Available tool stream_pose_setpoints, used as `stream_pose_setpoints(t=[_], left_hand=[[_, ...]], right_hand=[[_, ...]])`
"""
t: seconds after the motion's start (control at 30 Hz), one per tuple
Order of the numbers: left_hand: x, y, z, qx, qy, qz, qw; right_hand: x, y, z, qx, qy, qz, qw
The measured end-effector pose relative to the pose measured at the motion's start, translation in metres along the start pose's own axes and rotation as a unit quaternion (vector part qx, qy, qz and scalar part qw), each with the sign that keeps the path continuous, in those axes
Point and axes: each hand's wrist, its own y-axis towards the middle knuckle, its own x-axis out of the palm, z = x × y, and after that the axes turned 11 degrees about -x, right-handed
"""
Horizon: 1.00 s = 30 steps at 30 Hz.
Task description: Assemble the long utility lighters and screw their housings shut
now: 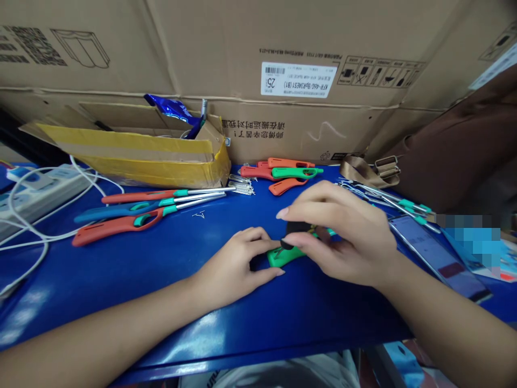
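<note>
One green handle point(284, 258): on the blue tabletop point(141, 264), partly hidden.
Left hand point(242, 256): thumb and forefinger gripping the handle's left end.
Right hand point(345, 231): thumb and fingertips pinching a black tool point(298, 235) above.

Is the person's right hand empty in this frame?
No, the right hand grips a black object above the green handle.

Illumination is moderate and diffuse, possibly from overhead. Glare patches mark the glossy blue tabletop point(258, 323) at left and near the front edge. Wide-angle distortion stretches the margins. Fine detail beneath the right hand point(349, 231) is soft. Pixelation obscures one area at right.
</note>
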Motion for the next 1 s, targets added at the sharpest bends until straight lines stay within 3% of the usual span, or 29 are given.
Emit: stream_pose_setpoints(t=[0.07,0.23,0.33,0.43,0.53,0.63,0.8,1.0], left_hand=[[0.0003,-0.0002,0.0,-0.001,0.0,-0.002,1.0],[0.0005,-0.0008,-0.0006,-0.003,0.01,-0.001,1.0],[0.0005,-0.0006,-0.0008,-0.003,0.011,0.002,1.0],[0.0005,-0.0003,-0.0005,-0.002,0.0,0.003,1.0],[0.0004,-0.0004,-0.0001,-0.005,-0.002,0.001,1.0],[0.0007,-0.0006,-0.0008,-0.008,-0.007,-0.002,1.0],[0.0018,-0.0004,-0.003,-0.01,-0.022,-0.018,1.0],[0.0017,0.0004,-0.0025,0.0,-0.029,-0.008,1.0]], right_hand=[[-0.0008,-0.0019,0.001,-0.011,-0.037,-0.017,0.999],[0.0001,-0.0038,0.0032,0.024,0.118,-0.041,0.992],[0.0014,-0.0036,0.0041,0.012,0.046,0.002,0.999],[0.0006,-0.0039,0.0041,-0.005,-0.034,-0.02,0.999],[-0.0005,-0.0035,0.0033,0.006,0.05,-0.064,0.997],[0.0001,-0.0021,0.0017,0.004,0.107,-0.04,0.993],[-0.0011,-0.001,-0.0019,-0.043,-0.001,-0.028,0.999],[-0.0035,0.0012,-0.0054,-0.006,0.13,-0.032,0.991]])
